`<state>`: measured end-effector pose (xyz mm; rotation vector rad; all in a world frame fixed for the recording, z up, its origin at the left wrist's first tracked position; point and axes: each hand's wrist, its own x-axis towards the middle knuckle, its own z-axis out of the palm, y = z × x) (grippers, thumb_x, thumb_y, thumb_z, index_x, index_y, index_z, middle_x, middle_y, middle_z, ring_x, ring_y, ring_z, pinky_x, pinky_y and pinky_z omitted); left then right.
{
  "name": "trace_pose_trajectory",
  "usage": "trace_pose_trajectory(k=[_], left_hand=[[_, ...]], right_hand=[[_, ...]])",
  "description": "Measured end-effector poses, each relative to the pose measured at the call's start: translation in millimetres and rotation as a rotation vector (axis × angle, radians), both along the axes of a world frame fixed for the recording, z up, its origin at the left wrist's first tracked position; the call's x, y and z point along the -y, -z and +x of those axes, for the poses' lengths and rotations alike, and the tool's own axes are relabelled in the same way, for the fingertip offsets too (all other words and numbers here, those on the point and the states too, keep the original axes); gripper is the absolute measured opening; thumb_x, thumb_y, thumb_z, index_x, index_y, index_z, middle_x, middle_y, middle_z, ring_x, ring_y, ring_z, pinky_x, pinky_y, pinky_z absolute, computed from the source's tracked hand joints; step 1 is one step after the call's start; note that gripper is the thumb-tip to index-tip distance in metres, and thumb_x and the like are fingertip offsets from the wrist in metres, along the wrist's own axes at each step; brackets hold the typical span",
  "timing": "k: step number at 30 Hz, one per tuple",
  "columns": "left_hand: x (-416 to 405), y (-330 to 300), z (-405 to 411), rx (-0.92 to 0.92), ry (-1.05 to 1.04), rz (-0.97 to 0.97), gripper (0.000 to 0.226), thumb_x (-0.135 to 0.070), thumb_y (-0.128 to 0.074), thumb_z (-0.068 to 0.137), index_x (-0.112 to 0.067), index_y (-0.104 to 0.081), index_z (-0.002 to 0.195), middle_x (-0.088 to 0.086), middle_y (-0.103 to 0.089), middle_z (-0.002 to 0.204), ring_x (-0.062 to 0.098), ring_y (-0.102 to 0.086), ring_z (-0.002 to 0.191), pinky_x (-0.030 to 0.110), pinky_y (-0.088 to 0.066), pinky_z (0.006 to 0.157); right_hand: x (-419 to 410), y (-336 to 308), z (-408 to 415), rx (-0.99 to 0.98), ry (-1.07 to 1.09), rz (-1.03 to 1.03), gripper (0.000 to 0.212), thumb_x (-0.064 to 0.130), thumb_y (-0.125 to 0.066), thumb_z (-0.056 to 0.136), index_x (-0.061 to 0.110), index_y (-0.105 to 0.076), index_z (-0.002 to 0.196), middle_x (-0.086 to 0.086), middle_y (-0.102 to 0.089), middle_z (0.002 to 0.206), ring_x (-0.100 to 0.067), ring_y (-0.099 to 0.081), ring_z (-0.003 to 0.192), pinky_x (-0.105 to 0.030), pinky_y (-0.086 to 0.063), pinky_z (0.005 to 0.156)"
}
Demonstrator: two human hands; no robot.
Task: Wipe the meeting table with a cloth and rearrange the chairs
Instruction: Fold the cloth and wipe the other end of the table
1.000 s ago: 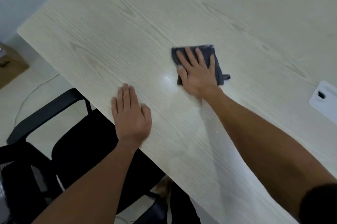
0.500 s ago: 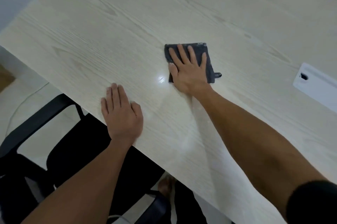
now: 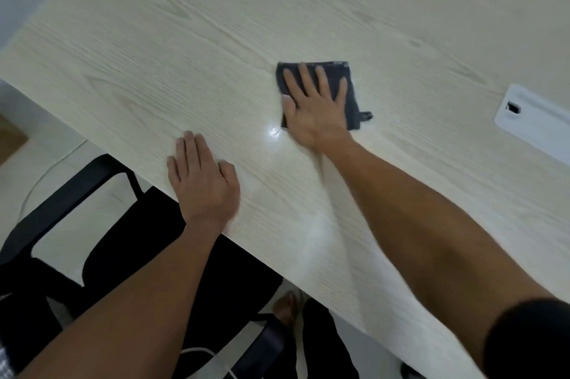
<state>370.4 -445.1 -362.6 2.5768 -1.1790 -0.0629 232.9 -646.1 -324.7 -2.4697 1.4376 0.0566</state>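
Looking at the head view: our right hand [image 3: 317,104] lies flat with fingers spread on the dark grey cloth [image 3: 347,85], pressing it onto the meeting table [image 3: 185,39], well in from the near edge. Nothing is pinched or gripped. Our left hand [image 3: 203,181] rests palm down, fingers straight and together, right at the near edge. A black chair [image 3: 92,224] is tucked partly under that edge, below the left arm. A white socket plate [image 3: 533,122] is set into the top toward the right edge.
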Motion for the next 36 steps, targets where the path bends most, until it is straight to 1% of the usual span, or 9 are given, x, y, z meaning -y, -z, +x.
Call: trace_pose_trajectory(k=[3, 7, 11, 14, 17, 21, 28, 31, 36], left_hand=[[0, 1, 1, 0.035, -0.002, -0.019, 0.071, -0.034, -0.030, 0.100, -0.001, -0.027, 0.162, 0.014, -0.023, 0.172, 0.028, -0.018, 0.161, 0.050, -0.008, 0.131], [-6, -5, -3, 0.101, 0.113, -0.037, 0.066, -0.031, -0.033, 0.101, 0.000, -0.032, 0.160, 0.017, -0.030, 0.169, 0.032, -0.027, 0.158, 0.052, -0.015, 0.130], [-9, -19, -25, 0.073, 0.221, -0.024, 0.069, -0.035, -0.030, 0.100, -0.001, -0.035, 0.159, 0.017, -0.030, 0.169, 0.031, -0.027, 0.158, 0.051, -0.017, 0.129], [-9, -21, -55, 0.064, 0.281, 0.000, 0.069, -0.036, -0.030, 0.100, -0.001, -0.034, 0.160, 0.016, -0.030, 0.169, 0.030, -0.026, 0.158, 0.049, -0.018, 0.130], [-9, -16, -83, 0.046, 0.285, 0.013, 0.070, -0.036, -0.029, 0.100, -0.001, -0.034, 0.160, 0.016, -0.030, 0.169, 0.030, -0.026, 0.159, 0.049, -0.018, 0.130], [-13, -11, -107, 0.030, 0.281, 0.039, 0.070, -0.033, -0.028, 0.099, 0.001, -0.032, 0.160, 0.017, -0.030, 0.169, 0.030, -0.026, 0.159, 0.052, -0.019, 0.129], [-16, -3, -114, 0.011, 0.273, 0.008, 0.069, -0.032, -0.030, 0.100, 0.000, -0.030, 0.161, 0.016, -0.027, 0.171, 0.029, -0.020, 0.160, 0.048, -0.009, 0.131], [-19, -2, -113, 0.029, 0.272, -0.003, 0.068, -0.031, -0.031, 0.100, 0.000, -0.033, 0.160, 0.017, -0.030, 0.169, 0.031, -0.025, 0.159, 0.048, -0.011, 0.130], [-20, -8, -120, 0.017, 0.295, -0.034, 0.066, -0.029, -0.031, 0.100, 0.003, -0.038, 0.157, 0.020, -0.035, 0.166, 0.036, -0.033, 0.155, 0.054, -0.021, 0.127]], right_hand=[[-39, 5, 35, 0.029, -0.176, 0.000, 0.060, 0.051, -0.011, 0.110, 0.036, -0.011, 0.168, 0.007, -0.003, 0.177, -0.025, 0.004, 0.163, -0.065, 0.012, 0.124], [-110, 8, -44, 0.018, -0.450, -0.045, 0.055, 0.053, -0.021, 0.111, 0.042, -0.019, 0.166, 0.012, -0.015, 0.175, -0.020, -0.006, 0.163, -0.061, 0.003, 0.127], [-69, 1, -112, -0.044, -0.257, -0.055, 0.057, 0.054, -0.016, 0.110, 0.046, -0.010, 0.166, 0.014, -0.005, 0.176, -0.020, -0.003, 0.163, -0.063, 0.003, 0.127], [-31, -1, -64, 0.000, 0.033, 0.001, 0.060, 0.053, -0.011, 0.110, 0.039, -0.008, 0.167, 0.009, 0.000, 0.177, -0.022, 0.006, 0.163, -0.063, 0.013, 0.125], [-62, 1, -30, 0.027, -0.060, -0.003, 0.059, 0.052, -0.013, 0.110, 0.038, -0.013, 0.167, 0.009, -0.005, 0.176, -0.023, 0.003, 0.163, -0.062, 0.013, 0.125], [-114, 3, -117, 0.029, -0.282, -0.038, 0.055, 0.052, -0.021, 0.111, 0.043, -0.021, 0.165, 0.013, -0.016, 0.175, -0.019, -0.006, 0.163, -0.060, 0.005, 0.127], [-34, 4, -117, 0.008, 0.174, -0.021, 0.060, 0.054, -0.010, 0.109, 0.039, -0.008, 0.167, 0.009, -0.001, 0.176, -0.022, 0.006, 0.163, -0.062, 0.015, 0.124], [-79, 6, -94, 0.035, -0.001, -0.040, 0.059, 0.051, -0.015, 0.110, 0.037, -0.016, 0.167, 0.008, -0.009, 0.176, -0.024, -0.001, 0.163, -0.063, 0.011, 0.125], [-143, 2, -198, -0.013, -0.238, -0.042, 0.054, 0.053, -0.022, 0.112, 0.044, -0.020, 0.165, 0.015, -0.015, 0.174, -0.017, -0.005, 0.163, -0.058, 0.005, 0.128]])
